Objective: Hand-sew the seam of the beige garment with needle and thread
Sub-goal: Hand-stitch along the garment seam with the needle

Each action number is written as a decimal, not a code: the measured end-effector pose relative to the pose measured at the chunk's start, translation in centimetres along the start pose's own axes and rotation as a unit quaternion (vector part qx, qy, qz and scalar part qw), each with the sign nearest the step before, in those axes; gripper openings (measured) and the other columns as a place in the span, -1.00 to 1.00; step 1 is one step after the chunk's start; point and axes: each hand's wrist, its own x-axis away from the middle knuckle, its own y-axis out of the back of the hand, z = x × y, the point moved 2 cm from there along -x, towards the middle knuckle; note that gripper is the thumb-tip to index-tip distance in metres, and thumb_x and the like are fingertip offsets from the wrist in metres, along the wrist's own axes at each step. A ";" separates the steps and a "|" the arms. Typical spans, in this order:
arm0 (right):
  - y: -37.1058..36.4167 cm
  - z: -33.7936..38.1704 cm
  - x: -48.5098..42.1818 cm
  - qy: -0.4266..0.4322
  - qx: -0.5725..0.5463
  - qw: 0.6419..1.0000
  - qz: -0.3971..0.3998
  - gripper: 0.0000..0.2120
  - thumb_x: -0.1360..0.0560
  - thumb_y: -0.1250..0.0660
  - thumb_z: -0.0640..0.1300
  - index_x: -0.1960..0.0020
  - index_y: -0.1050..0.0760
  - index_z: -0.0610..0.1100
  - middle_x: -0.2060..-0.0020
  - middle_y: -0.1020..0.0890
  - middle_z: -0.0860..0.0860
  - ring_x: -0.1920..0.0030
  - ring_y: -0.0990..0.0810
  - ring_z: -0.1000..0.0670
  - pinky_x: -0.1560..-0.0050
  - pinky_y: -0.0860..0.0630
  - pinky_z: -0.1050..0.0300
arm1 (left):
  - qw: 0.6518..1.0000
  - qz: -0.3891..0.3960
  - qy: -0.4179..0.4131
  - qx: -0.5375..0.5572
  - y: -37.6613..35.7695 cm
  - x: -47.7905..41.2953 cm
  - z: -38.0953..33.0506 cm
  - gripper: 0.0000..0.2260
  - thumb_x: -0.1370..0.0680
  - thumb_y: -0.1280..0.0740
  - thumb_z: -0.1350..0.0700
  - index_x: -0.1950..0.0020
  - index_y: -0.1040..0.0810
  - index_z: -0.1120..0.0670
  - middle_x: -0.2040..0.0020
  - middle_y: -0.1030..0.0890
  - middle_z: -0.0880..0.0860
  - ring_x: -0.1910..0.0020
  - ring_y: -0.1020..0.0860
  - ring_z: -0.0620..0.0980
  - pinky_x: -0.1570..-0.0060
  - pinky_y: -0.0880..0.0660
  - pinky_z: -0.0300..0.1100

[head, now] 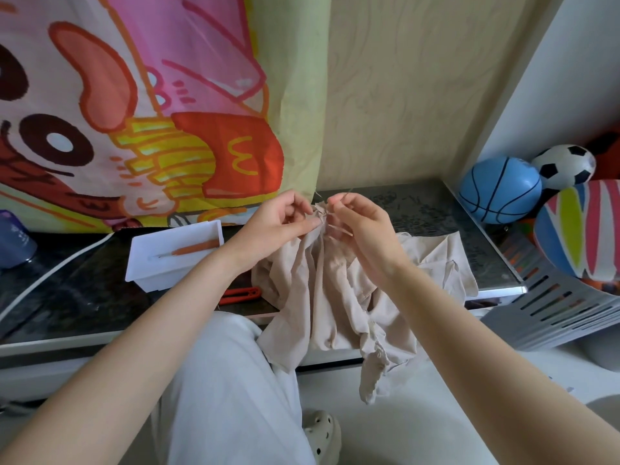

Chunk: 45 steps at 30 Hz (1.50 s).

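Left hand (281,220) is pinching a gathered bunch of the beige garment (335,286) between thumb and curled fingers, holding it up above the middle of the desk (84,297). Right hand (364,229) is sitting just beside it, fingertips drawn together at the same bunch; they are pinching a thin needle (347,193), which is poking up and away from the fingertips, too fine to see more than a sliver. Pale thread (337,227) is running in short strands from the bunch under the right fingers.

The rest of the garment is draping down from the hands, spreading over the right half of the desk and spilling over its front edge, one end dangling toward the floor.

Left of the garment:
- a white tray (144,263) is lying at an angle, holding an orange-handled tool (198,247)
- red snips (240,294) are lying near the front edge, partly under the left forearm
- a white cable (50,273) is crossing the left end, near a blue cup (13,239)

Behind the desk a cartoon-print curtain (134,112) is hanging. Off the right end, a blue basketball (500,191) and a soccer ball (563,166) are touching, above a grey slotted basket (570,307). Below: a pale trouser leg (228,380) and a beige clog (322,434).
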 end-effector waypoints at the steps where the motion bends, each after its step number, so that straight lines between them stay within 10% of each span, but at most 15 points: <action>1: 0.0 0.2 -0.2 0.002 0.008 1.000 -0.009 -0.79 -0.58 -0.22 -0.28 0.19 -0.49 -0.11 0.23 -0.55 0.03 0.33 -0.54 0.16 0.27 -0.49 0.33 | 1.000 -0.002 -0.010 -0.028 0.2 -0.1 -0.1 -0.92 -0.55 -0.34 0.20 0.14 -0.48 0.09 0.29 -0.46 0.02 0.29 -0.42 -0.15 0.22 -0.38 -0.37; 15: -0.7 1.2 -1.7 0.034 0.047 0.993 -0.105 -0.79 -0.59 -0.16 -0.31 0.17 -0.47 -0.14 0.35 -0.52 -0.01 0.40 -0.50 0.18 0.23 -0.49 0.33 | 0.981 0.003 -0.111 -0.159 1.2 -2.4 -3.3 -0.79 -0.65 -0.15 0.17 0.19 -0.36 0.01 0.25 -0.37 -0.08 0.22 -0.33 -0.26 0.11 -0.28 -0.42; 24: 0.2 2.4 -2.3 0.126 0.151 0.968 -0.157 -0.82 -0.59 -0.18 -0.22 0.16 -0.47 -0.05 0.28 -0.60 0.04 0.16 -0.62 -0.02 -0.09 -0.56 -0.08 | 0.973 -0.004 -0.147 -0.176 0.4 -3.9 -4.0 -0.82 -0.62 -0.21 0.13 0.18 -0.38 -0.03 0.26 -0.39 -0.13 0.27 -0.35 -0.26 0.18 -0.29 -0.36; 30: 0.2 3.4 -2.5 0.142 0.087 0.975 -0.146 -0.85 -0.62 -0.14 -0.27 0.10 -0.43 -0.18 0.26 -0.56 -0.01 0.28 -0.65 0.10 0.13 -0.59 0.19 | 0.963 -0.042 -0.172 -0.202 -0.1 -3.6 -3.6 -0.86 -0.61 -0.23 0.11 0.14 -0.40 0.09 0.25 -0.39 -0.12 0.21 -0.34 -0.23 0.16 -0.28 -0.37; 45: 0.0 2.7 -2.0 0.128 0.085 0.979 -0.131 -0.81 -0.62 -0.13 -0.29 0.12 -0.44 -0.13 0.25 -0.55 -0.04 0.22 -0.66 -0.01 0.10 -0.61 0.14 | 0.978 -0.116 -0.104 -0.138 -1.8 -1.6 -1.4 -0.86 -0.59 -0.28 0.18 0.08 -0.53 0.24 0.26 -0.56 0.09 0.25 -0.52 -0.07 0.24 -0.41 -0.26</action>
